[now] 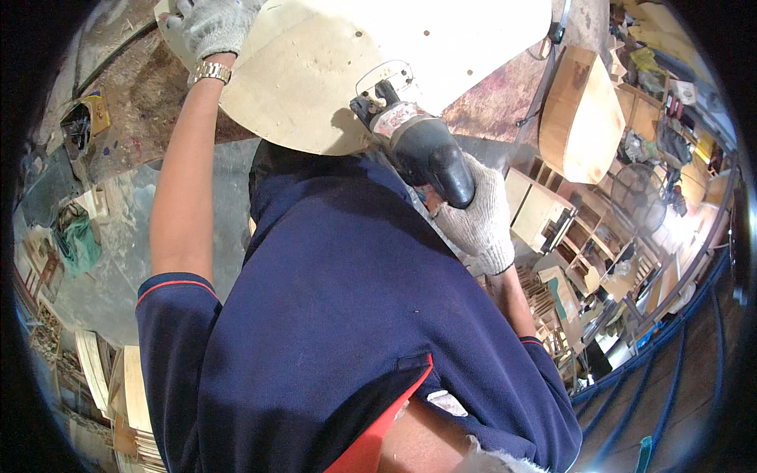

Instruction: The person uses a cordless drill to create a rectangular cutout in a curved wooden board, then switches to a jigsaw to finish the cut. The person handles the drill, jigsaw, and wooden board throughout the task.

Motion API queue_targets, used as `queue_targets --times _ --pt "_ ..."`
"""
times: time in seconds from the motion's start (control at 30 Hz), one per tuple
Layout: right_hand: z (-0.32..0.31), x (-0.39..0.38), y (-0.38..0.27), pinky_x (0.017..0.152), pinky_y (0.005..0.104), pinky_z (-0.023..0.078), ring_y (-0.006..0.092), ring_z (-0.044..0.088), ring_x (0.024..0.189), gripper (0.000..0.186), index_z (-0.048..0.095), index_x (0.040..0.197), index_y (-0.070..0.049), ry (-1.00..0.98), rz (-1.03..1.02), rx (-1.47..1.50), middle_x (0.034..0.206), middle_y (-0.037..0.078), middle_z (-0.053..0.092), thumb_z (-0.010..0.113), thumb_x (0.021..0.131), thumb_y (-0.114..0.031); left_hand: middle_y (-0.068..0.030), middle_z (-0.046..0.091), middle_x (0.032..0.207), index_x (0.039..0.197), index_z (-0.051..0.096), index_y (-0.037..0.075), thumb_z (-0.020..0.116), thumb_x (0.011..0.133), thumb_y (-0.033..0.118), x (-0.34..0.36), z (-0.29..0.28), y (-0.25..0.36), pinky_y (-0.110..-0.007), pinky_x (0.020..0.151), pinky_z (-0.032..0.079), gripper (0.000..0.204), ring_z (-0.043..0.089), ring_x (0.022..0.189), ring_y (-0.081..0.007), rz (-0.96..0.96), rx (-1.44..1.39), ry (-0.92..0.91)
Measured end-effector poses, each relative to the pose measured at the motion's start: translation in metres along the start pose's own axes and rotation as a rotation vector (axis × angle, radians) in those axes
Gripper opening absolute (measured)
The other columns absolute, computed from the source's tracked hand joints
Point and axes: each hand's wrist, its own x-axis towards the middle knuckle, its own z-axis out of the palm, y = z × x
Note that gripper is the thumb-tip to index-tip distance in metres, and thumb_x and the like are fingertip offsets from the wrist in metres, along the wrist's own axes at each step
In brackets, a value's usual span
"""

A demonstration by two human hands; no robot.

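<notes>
A pale, rounded wooden panel (307, 102) with several small holes lies in front of me at the top of the view. My left hand (211, 25), in a grey-white work glove, rests on the panel's left part with fingers apart, partly cut off by the frame's edge. In my gloved right hand (482, 217) is a power tool with a black body, seemingly a jigsaw (432, 154). Its front end stands on the panel beside a thin curved line. The blade is hidden from view, and the fingers wrap around the handle's underside.
Under the panel is a stained brown work surface (497, 98). A light wooden piece with angled sides (583, 118) stands to the right, near a dark cord (544, 87). Farther right are wooden shelves (591, 232) and a fan (635, 193). Wood strips (93, 370) lie at lower left.
</notes>
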Motion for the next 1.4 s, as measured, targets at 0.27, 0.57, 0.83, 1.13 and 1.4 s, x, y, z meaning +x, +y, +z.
queue_targets --times 0.27,0.57,0.83,1.13,1.4 --pt "-0.026 -0.014 -0.004 0.072 0.0387 0.054 0.039 0.072 0.077 0.039 0.07 0.105 -0.001 -0.027 0.004 0.123 0.081 0.022 0.07 0.073 0.068 -0.014 -0.019 0.052 0.149 0.141 0.057 0.003 0.059 0.085 0.071 -0.002 0.013 -0.004 -0.052 0.126 0.016 0.089 0.036 0.146 -0.0353 -0.054 -0.366 -0.025" --pt "-0.068 -0.056 0.024 0.075 0.0345 0.054 0.0196 0.069 0.078 0.046 0.07 0.111 0.002 0.068 0.053 0.291 0.087 0.016 0.073 0.079 0.069 -0.014 -0.0168 0.047 0.153 0.142 0.056 0.003 0.068 0.082 0.064 0.0 -0.009 -0.01 -0.052 0.125 0.02 0.086 0.032 0.148 -0.0359 -0.112 -0.589 -0.1" --pt "-0.055 -0.035 0.037 0.069 0.0344 0.052 0.023 0.067 0.067 0.037 0.07 0.101 0.0 0.187 -0.022 0.242 0.077 0.014 0.069 0.075 0.066 -0.012 -0.019 0.043 0.159 0.152 0.049 0.019 0.049 0.082 0.089 0.0 0.014 -0.014 -0.06 0.116 0.031 0.1 0.037 0.147 -0.0428 0.042 -0.06 -0.028" --pt "-0.054 -0.019 0.04 0.065 0.0372 0.051 0.0307 0.066 0.064 0.028 0.069 0.091 -0.003 0.13 -0.068 0.19 0.071 0.015 0.065 0.074 0.065 -0.014 -0.0174 0.035 0.164 0.157 0.042 0.024 0.043 0.077 0.096 -0.003 0.044 -0.024 -0.062 0.121 0.021 0.108 0.029 0.152 -0.0429 0.001 -0.187 -0.088" --pt "-0.051 -0.006 0.041 0.068 0.0392 0.052 0.0393 0.069 0.072 0.033 0.068 0.095 -0.002 0.063 0.033 0.229 0.075 0.019 0.067 0.074 0.066 -0.015 -0.0165 0.035 0.164 0.157 0.042 0.024 0.046 0.076 0.096 -0.003 0.039 -0.023 -0.062 0.121 0.021 0.108 0.029 0.152 -0.0422 -0.005 -0.222 -0.06"
